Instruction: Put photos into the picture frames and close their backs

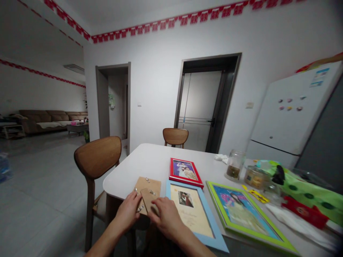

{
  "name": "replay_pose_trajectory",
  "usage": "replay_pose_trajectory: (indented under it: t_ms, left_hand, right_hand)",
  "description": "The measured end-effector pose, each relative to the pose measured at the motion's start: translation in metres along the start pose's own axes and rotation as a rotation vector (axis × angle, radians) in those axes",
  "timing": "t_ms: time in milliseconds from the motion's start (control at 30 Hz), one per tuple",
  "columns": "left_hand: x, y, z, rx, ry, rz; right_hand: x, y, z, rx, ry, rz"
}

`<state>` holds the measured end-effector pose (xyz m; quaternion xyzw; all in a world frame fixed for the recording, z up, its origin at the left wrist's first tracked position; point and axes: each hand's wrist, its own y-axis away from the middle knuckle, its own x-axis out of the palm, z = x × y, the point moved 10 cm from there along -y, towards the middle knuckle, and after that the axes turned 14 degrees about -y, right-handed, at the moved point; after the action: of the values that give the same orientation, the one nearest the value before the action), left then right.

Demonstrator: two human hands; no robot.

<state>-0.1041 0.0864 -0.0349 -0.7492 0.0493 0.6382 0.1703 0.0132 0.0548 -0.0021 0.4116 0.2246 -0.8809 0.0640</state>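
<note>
A brown backing board (pixel 154 185) with small metal clips lies at the white table's front left edge. My left hand (pixel 129 210) rests at its left side, fingers bent together near a clip; what they grip, if anything, is too small to name. My right hand (pixel 165 214) is over the board's stand flap (pixel 146 200), fingers bent and partly apart, touching its right side. Just right of the board lies a light blue picture frame (pixel 211 217). Behind that is a red picture frame (pixel 184 181), and farther right a green picture frame (pixel 227 221).
The white table (pixel 155 153) also bears a glass jar (pixel 235 166), a container of food (pixel 255 177), a green bag (pixel 308 189) and a red item (pixel 304 211) at right. Wooden chairs stand at the left (pixel 99 157) and far side (pixel 175 136).
</note>
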Motion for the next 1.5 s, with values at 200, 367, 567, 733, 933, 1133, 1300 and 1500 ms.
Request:
replay_pose_trajectory:
  t_ms: [200,367,567,733,933,1133,1300,1500]
  left_hand:
    - [-0.006,-0.002,-0.002,-0.005,0.012,-0.069]
    - [-0.028,-0.001,-0.003,0.022,0.108,-0.157]
    - [-0.064,0.003,-0.043,0.081,0.185,-0.236]
    - [-0.055,0.006,-0.117,0.275,0.329,-0.172]
    - [-0.016,0.002,-0.162,0.381,0.322,-0.051]
    - [-0.002,-0.003,-0.164,0.396,0.141,0.011]
    - [0.006,0.004,-0.159,0.412,0.145,0.064]
    - [0.011,0.014,-0.151,0.417,0.203,0.038]
  right_hand:
    - [0.016,-0.015,-0.004,0.108,-0.014,-0.056]
    - [0.004,-0.022,-0.017,0.183,-0.243,-0.108]
    - [-0.042,-0.001,-0.027,0.233,-0.584,-0.183]
    - [-0.098,0.049,-0.061,0.255,-0.46,-0.254]
    - [-0.111,0.081,-0.104,0.313,-0.266,-0.265]
    - [-0.095,0.077,-0.109,0.246,-0.077,-0.191]
    - [-0.086,0.077,-0.111,0.207,0.035,-0.167]
    - [-0.078,0.08,-0.093,0.126,0.134,-0.078]
